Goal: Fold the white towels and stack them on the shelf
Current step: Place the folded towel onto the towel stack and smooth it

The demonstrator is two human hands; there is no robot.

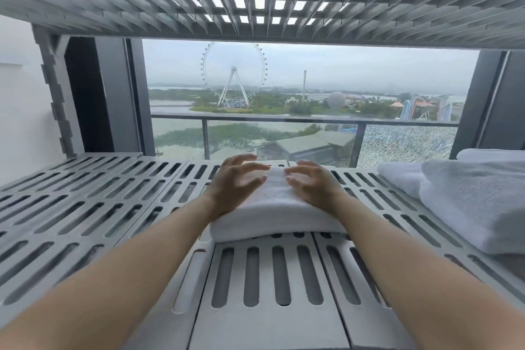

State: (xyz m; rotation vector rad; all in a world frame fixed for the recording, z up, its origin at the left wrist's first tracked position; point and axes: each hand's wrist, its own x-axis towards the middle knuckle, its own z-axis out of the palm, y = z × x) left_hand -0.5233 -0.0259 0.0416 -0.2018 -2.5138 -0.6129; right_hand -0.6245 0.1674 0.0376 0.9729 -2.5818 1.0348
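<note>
Grey slotted plastic shelf (85,193) before a window (298,77) — left hand (237,183) and right hand (314,186), fingers spread, rest on a plush folded towel (272,209).

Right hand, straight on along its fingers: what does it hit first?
Likely the left hand: the right hand points leftward across the folded towel, fingertips nearly facing, small gap between. Depth unclear.

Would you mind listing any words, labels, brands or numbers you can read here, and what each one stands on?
No text can be read anywhere.
The folded white towel under the left hand and right hand: no tag or print shows.
The grey slotted shelf and the stacked towels at right: no label.
Outside the window: any signs are too far and blurred.
</note>
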